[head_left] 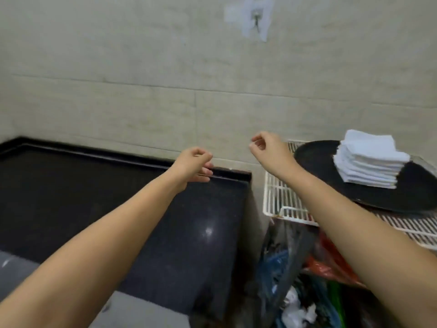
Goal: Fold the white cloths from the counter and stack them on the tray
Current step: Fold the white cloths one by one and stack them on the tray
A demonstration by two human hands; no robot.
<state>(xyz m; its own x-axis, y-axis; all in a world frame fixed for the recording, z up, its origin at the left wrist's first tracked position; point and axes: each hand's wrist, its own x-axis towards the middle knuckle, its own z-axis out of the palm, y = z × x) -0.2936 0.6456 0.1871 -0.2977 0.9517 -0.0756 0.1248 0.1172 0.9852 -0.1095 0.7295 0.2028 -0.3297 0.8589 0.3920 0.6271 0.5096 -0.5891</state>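
Note:
A stack of several folded white cloths sits on the right part of a round black tray. My right hand hovers in the air just left of the tray, fingers loosely curled, holding nothing. Over the back right corner of the black counter, my left hand is also raised with loosely curled fingers and holds nothing. No cloth shows on the visible part of the counter.
The tray rests on a white wire rack to the right of the counter. Below the rack lie plastic bags and clutter. A tiled wall runs behind, with a metal hook high up.

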